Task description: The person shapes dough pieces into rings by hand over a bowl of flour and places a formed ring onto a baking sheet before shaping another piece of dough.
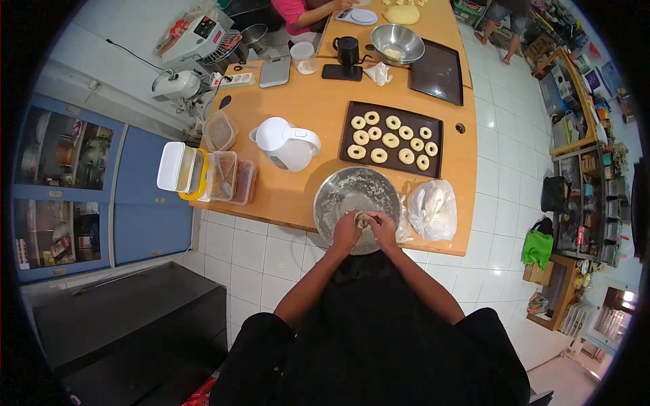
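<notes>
Over the near part of a large metal bowl [326, 203], my left hand [347, 229] and my right hand [384, 228] meet with bent fingers. Between them they pinch a small brownish lump of dough [361, 220], partly covered by the fingers. Whitish residue coats the bowl's inside. To the bowl's right, close to my right hand, lies a plastic bag [433, 210] with something white inside. Beyond the bowl a dark baking tray [347, 157] carries several pale dough rings [391, 140].
A white electric kettle [277, 139] stands left of the bowl, near stacked plastic containers [223, 177]. Farther back are a kitchen scale [275, 72], a black jug [347, 51], a steel bowl [414, 47] and another dark tray [437, 74]. A person in a pink sleeve [288, 15] works at the far end.
</notes>
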